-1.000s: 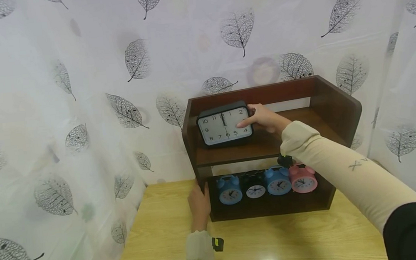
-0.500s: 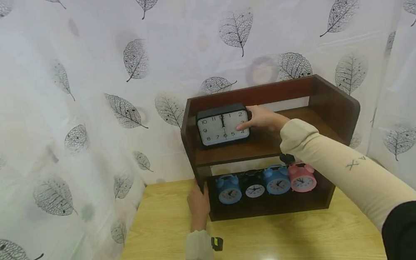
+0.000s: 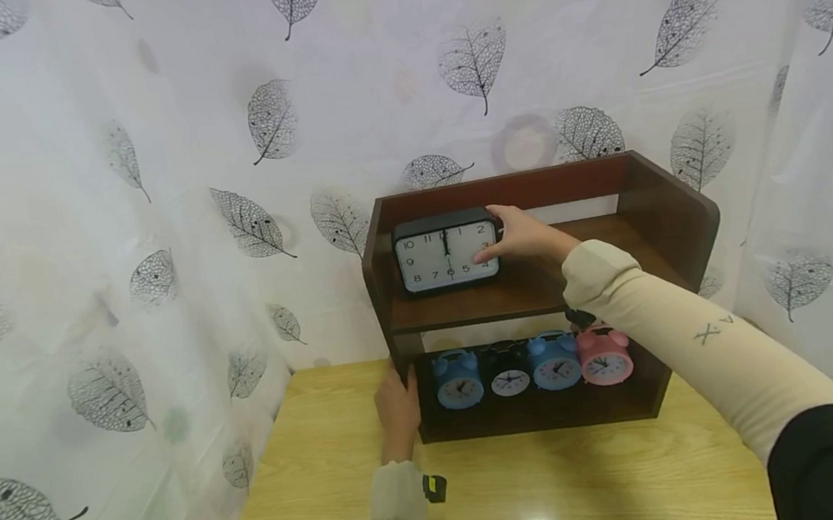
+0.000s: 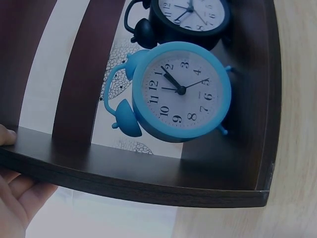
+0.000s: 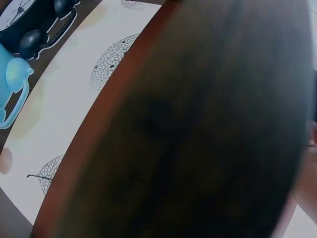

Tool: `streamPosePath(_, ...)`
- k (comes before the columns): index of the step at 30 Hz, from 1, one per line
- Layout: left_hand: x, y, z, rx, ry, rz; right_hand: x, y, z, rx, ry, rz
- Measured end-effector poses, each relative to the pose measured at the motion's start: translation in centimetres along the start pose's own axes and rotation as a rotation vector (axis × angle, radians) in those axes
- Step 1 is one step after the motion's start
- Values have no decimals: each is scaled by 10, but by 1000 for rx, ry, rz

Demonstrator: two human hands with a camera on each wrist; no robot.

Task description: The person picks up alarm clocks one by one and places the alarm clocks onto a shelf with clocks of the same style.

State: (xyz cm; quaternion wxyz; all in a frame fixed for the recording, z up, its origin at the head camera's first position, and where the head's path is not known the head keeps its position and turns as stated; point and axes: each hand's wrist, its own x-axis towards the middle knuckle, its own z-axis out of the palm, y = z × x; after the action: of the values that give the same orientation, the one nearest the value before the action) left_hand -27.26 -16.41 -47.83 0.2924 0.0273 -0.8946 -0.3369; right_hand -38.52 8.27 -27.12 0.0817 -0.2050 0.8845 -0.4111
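Note:
A black rectangular clock (image 3: 427, 257) with a white face stands upright at the left end of the upper deck of a dark brown wooden shelf (image 3: 589, 256). My right hand (image 3: 530, 235) holds it by its right end, thumb over the face near the 4 and fingers at the upper right corner and behind. In the right wrist view the board of the shelf hides most of that hand. My left hand (image 3: 398, 404) grips the left side panel (image 4: 133, 181) of the shelf; the left wrist view shows thumb tip inside and fingers outside.
Along the lower deck stand a blue twin-bell alarm clock (image 3: 460, 380), a black one (image 3: 509, 370), another blue one (image 3: 556, 362) and a pink one (image 3: 607, 357). The shelf rests on a yellow wood-grain table (image 3: 316, 470), before a leaf-patterned curtain (image 3: 221, 103).
The black rectangular clock has gone from slightly tilted to level and moved a little left. My right hand's fingers have risen slightly at its corner. The left hand keeps its grip.

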Motion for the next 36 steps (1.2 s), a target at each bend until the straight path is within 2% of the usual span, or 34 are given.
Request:
streamPosePath(13, -1, -1, 2, -2, -8, -13, 2, -2, 4, -41, 14, -29)
streamPosePath(36, -3, 2, 0, 1, -8, -43, -4, -3, -2, -85, -14, 13)
